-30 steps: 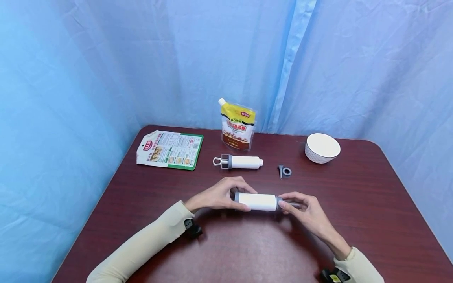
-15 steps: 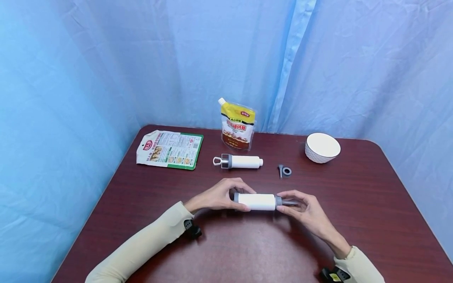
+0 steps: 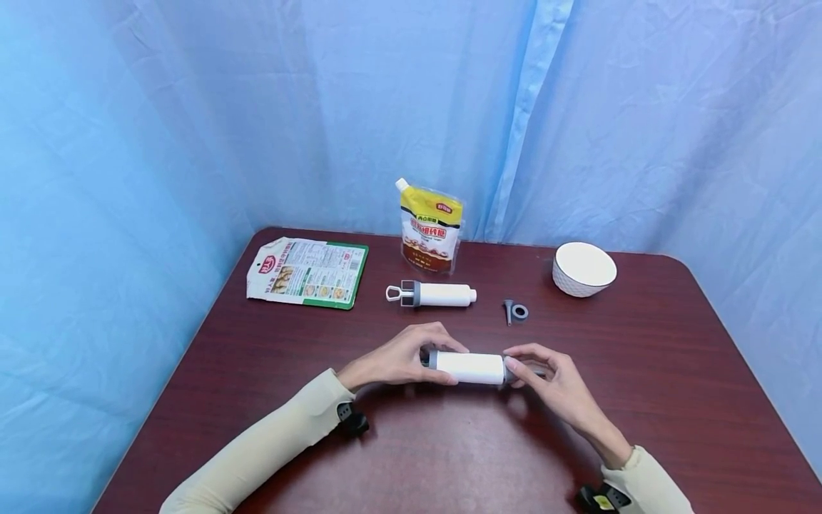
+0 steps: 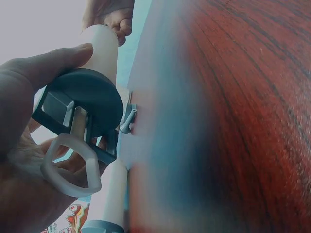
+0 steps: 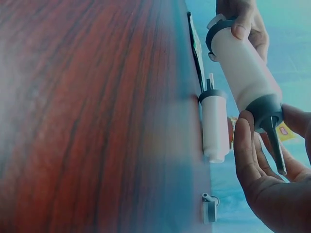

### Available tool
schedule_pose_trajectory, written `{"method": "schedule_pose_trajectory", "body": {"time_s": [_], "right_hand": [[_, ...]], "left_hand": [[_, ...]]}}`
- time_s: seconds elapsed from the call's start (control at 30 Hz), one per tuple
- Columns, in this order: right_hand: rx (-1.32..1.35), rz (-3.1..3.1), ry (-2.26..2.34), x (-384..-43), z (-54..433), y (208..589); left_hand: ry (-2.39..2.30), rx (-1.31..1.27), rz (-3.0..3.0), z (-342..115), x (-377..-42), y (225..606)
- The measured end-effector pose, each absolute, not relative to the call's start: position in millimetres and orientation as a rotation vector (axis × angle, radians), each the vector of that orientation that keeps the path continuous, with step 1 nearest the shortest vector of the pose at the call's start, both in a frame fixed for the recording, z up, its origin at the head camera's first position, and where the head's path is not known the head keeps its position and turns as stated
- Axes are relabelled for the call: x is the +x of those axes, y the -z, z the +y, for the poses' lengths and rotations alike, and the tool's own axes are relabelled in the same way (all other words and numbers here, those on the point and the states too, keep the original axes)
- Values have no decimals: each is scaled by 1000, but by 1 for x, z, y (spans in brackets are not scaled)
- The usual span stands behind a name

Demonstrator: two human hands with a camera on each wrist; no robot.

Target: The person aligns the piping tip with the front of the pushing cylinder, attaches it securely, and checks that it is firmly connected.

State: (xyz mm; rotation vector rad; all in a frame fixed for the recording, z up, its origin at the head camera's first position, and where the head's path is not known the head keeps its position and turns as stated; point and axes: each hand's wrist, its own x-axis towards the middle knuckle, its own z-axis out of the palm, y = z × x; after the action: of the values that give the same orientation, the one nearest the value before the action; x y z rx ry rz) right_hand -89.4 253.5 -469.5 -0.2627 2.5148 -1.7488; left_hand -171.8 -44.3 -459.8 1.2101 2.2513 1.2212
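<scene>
A white piping syringe (image 3: 471, 368) lies crosswise between my two hands, just above the table. My left hand (image 3: 401, 357) grips its grey collar end, thumb on the near side of the barrel. In the left wrist view, a white pull ring (image 4: 73, 165) sticks out of the grey collar (image 4: 92, 97). At the other end, my right hand (image 3: 557, 382) pinches the grey end cap (image 5: 265, 109) between thumb and fingers. From that cap a slim grey nozzle (image 5: 275, 148) points out toward the right palm.
Behind the hands lies a second white piping syringe (image 3: 446, 295). Right of it are a loose grey nozzle (image 3: 509, 312) and a grey ring (image 3: 520, 312). A spouted pouch (image 3: 430, 228) stands at the back, a flat packet (image 3: 308, 273) lies left, a white bowl (image 3: 583, 270) right.
My right thumb has moved up over the grey cap from its lower position half a second ago. The held syringe has shifted very slightly right; the left hand keeps its grip.
</scene>
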Motion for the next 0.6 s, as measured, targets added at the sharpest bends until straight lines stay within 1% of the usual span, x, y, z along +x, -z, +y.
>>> {"method": "schedule_pose_trajectory", "body": {"time_s": [0.13, 0.4, 0.6], "right_hand": [[-266, 2504, 1785, -90, 252, 470], [-375, 2458, 1806, -88, 253, 472], [-369, 2416, 1804, -89, 254, 472]], "left_hand": [[-1219, 1206, 2255, -45, -172, 460], [-1192, 1124, 2297, -50, -173, 456], [-1209, 1121, 2282, -51, -174, 457]]}}
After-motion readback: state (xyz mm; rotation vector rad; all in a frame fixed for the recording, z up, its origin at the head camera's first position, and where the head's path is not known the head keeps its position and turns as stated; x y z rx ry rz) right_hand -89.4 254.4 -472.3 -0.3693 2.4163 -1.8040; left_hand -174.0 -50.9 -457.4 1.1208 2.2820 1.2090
